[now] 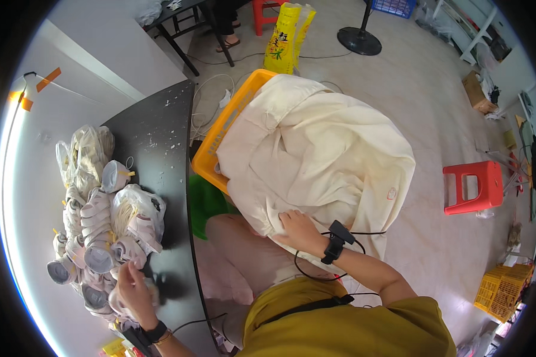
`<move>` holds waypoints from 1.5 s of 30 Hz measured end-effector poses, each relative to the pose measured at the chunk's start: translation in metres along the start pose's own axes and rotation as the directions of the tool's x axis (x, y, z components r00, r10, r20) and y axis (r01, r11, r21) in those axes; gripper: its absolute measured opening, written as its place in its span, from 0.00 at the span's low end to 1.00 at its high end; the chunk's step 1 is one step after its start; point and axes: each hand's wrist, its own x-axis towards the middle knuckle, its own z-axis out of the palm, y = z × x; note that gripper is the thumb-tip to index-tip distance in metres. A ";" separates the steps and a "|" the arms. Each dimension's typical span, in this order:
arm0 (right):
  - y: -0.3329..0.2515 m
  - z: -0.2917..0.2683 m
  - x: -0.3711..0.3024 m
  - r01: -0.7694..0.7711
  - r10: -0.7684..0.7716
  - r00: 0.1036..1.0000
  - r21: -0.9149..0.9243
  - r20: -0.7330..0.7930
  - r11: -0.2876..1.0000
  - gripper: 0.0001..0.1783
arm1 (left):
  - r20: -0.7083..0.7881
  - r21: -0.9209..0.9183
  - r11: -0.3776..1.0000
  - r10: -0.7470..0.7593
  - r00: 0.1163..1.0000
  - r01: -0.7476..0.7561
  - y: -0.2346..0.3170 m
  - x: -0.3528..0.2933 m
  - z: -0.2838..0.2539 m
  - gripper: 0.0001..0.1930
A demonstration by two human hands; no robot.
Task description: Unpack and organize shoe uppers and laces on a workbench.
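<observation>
My left hand (134, 291) is at the near end of a pile of grey-white cup-shaped pieces (100, 258) on the dark table. They look like moulded masks, and several are nested in stacks with yellow tabs. Its thumb and fingers are drawn together near a pale piece; whatever is between them cannot be made out. At my lap, a large cream cloth (333, 143) is heaped over an orange plastic crate (220, 137). My right hand (299, 231) rests on the cloth's near edge, fingers apart. A black strap with a small device is on that wrist.
The black table (166, 137) runs along my left, with a clear plastic bag (84, 156) on it. A red stool (475, 187) stands on the right. Beyond the crate are a yellow sack (287, 41) and a fan base (359, 40). A cable hangs by my right wrist.
</observation>
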 end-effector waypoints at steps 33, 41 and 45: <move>0.026 -0.141 -0.107 -0.140 0.150 0.976 0.072 -0.158 0.988 0.32 | 0.302 -0.944 0.244 0.372 0.878 0.222 0.187 0.099 0.025 0.18; 0.052 -0.140 -0.182 -0.205 0.143 0.928 0.150 0.344 0.967 0.46 | 0.258 -0.966 0.096 0.260 0.930 0.241 0.160 0.094 -0.017 0.23; 0.071 -0.106 -0.194 -0.155 0.174 0.927 -0.084 0.331 0.984 0.42 | -0.123 -0.488 0.688 0.556 0.822 -0.538 0.150 0.097 0.005 0.25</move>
